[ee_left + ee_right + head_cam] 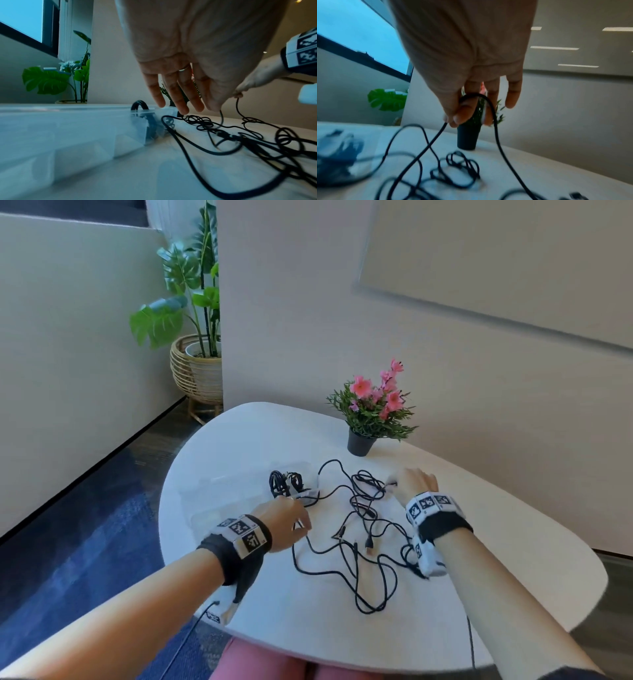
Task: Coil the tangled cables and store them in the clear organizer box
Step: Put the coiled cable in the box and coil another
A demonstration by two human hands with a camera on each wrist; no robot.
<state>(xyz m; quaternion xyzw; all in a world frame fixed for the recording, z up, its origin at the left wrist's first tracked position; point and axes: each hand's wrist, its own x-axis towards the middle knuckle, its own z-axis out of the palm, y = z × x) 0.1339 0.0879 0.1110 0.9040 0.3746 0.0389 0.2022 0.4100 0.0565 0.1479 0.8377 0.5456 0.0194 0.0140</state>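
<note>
Several black cables (363, 510) (243, 136) (462, 165) lie tangled on the white table (496, 546). At its left stands the clear organizer box (219, 486) (68, 129), with coiled black cables (286, 484) (139, 106) in its far right compartment. My left hand (301, 527) (217, 108) hovers beside the box and pinches one strand between thumb and forefinger, the other fingers straight. My right hand (394, 484) (453, 119) (240, 91) pinches a lifted cable strand at the far right of the tangle. That strand loops over its fingers.
A small black pot with pink flowers (370, 412) (467, 138) stands at the back of the table, close behind my right hand. A wall runs behind the table. On the floor at the far left a large leafy plant (198, 364) sits in a wicker basket.
</note>
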